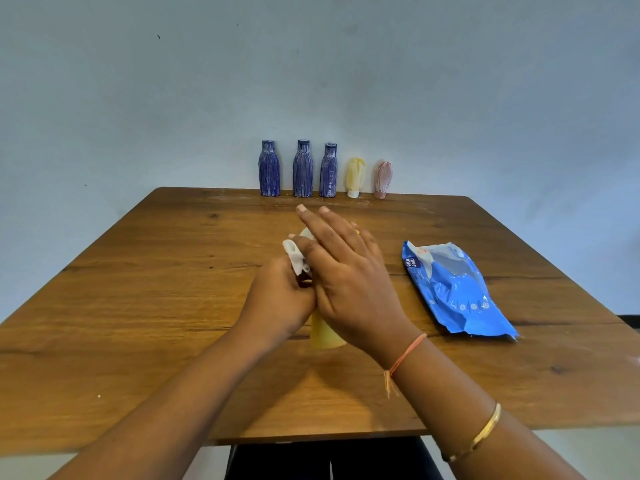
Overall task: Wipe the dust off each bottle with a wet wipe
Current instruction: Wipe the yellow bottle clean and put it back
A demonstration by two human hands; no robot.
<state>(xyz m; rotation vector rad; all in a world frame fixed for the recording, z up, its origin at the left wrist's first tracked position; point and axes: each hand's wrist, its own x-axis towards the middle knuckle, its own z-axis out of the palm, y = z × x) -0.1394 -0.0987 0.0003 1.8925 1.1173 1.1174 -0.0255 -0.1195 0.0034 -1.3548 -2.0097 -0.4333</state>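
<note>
Progress looks early. One yellow bottle (325, 336) is being worked on near the middle of the table (138, 306), a bit toward the near edge. It's mostly hidden under both hands, w/ only its near end and a sliver of its far end showing. Can't tell if it rests on the wood or is held just off it.

Left hand (280, 296) has its fingers curled round a bunched white wet wipe (294, 258), pinching it vs. the bottle's left side. Right hand (349, 271) lies across the top w/ fingers straight & close together, pressing to steady the bottle, not wrapped round it.

Left to do, by my read, are five more standing in a row along the far edge by the wall:
- three blue bottles (303, 169)
- a yellow tube (355, 176)
- a pink tube (382, 180) at the right end

All five are streaked w/ white dust, so none looks wiped. That makes approx. one of six underway and nothing visibly finished. How clean the yellow bottle is can't be judged, as the hands cover it.

Blue wipe pack (453, 289) lies flat toward the right edge, well apart from the hands, ready for a fresh sheet if this one clogs.
</note>
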